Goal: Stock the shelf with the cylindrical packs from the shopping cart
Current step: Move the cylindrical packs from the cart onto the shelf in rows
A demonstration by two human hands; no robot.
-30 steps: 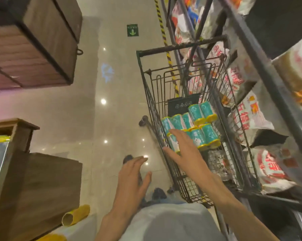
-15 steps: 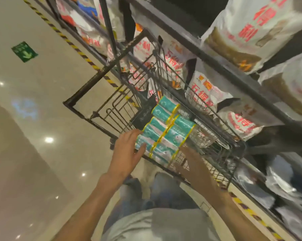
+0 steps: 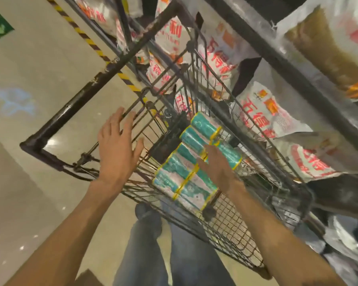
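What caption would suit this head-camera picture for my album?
Both hands, left and right, reach open into a wire shopping cart toward teal cylindrical packs.

Both your bare forearms reach forward from the near edge, the left one from the near left and the right one from the near right. Your left hand (image 3: 116, 149) is held flat, back toward you, with its fingers straight and spread and its thumb pointing right; it holds nothing. Your right hand (image 3: 217, 164) lies farther right, back up and fingers stretched toward the far left, gripping nothing.
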